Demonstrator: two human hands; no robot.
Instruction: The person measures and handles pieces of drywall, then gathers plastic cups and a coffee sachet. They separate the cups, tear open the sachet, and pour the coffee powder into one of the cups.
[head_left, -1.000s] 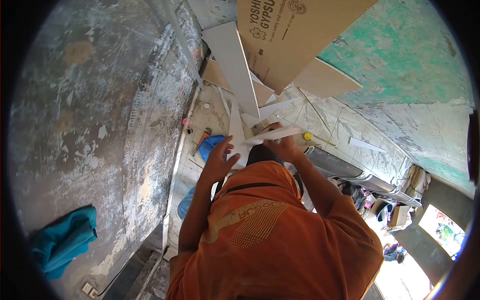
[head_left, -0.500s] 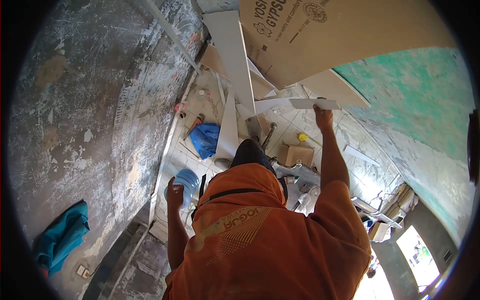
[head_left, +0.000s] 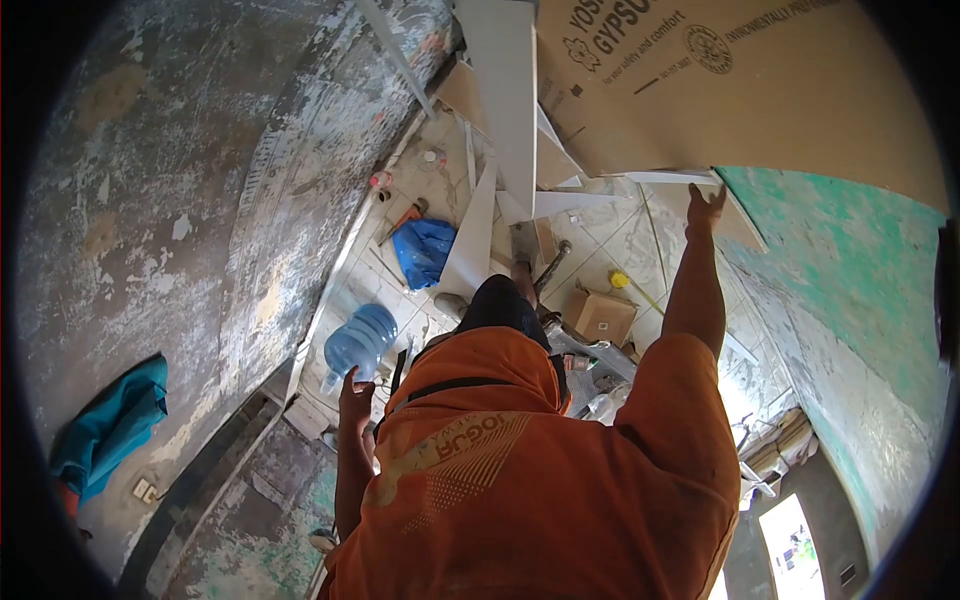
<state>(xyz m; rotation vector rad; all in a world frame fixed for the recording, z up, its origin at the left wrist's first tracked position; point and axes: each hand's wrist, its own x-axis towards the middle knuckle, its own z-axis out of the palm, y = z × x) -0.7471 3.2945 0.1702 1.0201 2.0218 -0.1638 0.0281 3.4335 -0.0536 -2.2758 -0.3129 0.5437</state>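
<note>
My right hand (head_left: 706, 207) reaches out at arm's length with its fingers spread and nothing in them. Just beyond its fingertips, a narrow white strip of gypsum board (head_left: 668, 177) lies by the lower edge of a big brown-faced gypsum board (head_left: 760, 95). Low on the left side, my left hand (head_left: 356, 397) is raised, thumb and fingers apart and holding nothing. Right beside those fingers, in this view, a clear blue water jug (head_left: 362, 338) lies on its side on the tiled floor.
White board offcuts (head_left: 508, 110) lean ahead of me. On the floor are a blue plastic bag (head_left: 422, 252), a cardboard box (head_left: 603, 317) and a yellow tape measure (head_left: 619, 279). A peeling wall (head_left: 200, 200) rises on the left, a green-painted one (head_left: 840, 250) on the right.
My right hand has let go of the white strip and opened. My left hand has drawn down, off the jug in this view. The whole view has shifted slightly.
</note>
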